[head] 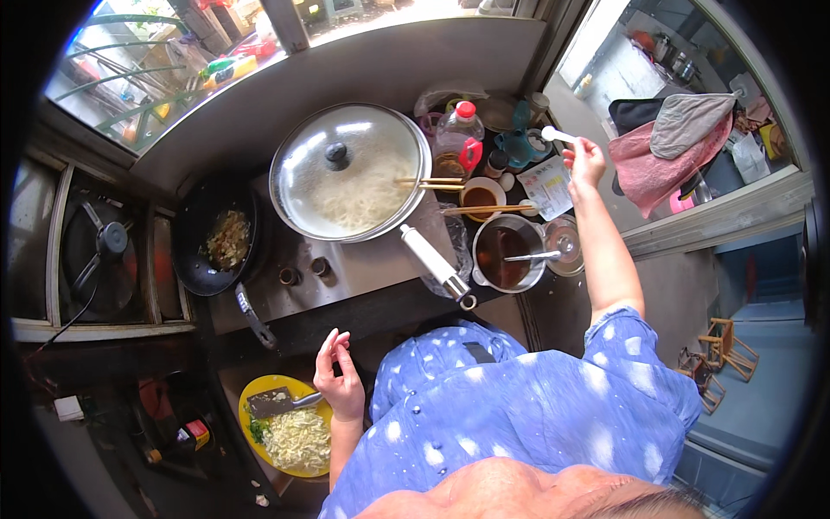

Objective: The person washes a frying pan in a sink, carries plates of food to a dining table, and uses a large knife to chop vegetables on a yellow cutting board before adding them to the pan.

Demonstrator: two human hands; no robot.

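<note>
My right hand (587, 162) holds a small white spoon (556, 134) by its handle, out over the back right of the counter. Close to it are a blue container (515, 148) and a printed paper sheet (546, 186). My left hand (340, 376) is raised with nothing in it, its fingers bent and slightly apart. Just left of that hand, a yellow plate (249, 438) carries chopped pale vegetable (297, 442), some greens (258, 429) and a metal spatula (271, 402). A large pan under a glass lid (350, 172) stands on the stove, pale food showing through the steamed glass.
A black wok (194, 272) with browned chopped food sits at the stove's left. To the right are a pot of dark liquid (502, 259) with a ladle, a bowl of brown sauce (481, 194), chopsticks (486, 209) and an oil bottle (457, 133). The pan's handle (434, 261) juts past the counter edge.
</note>
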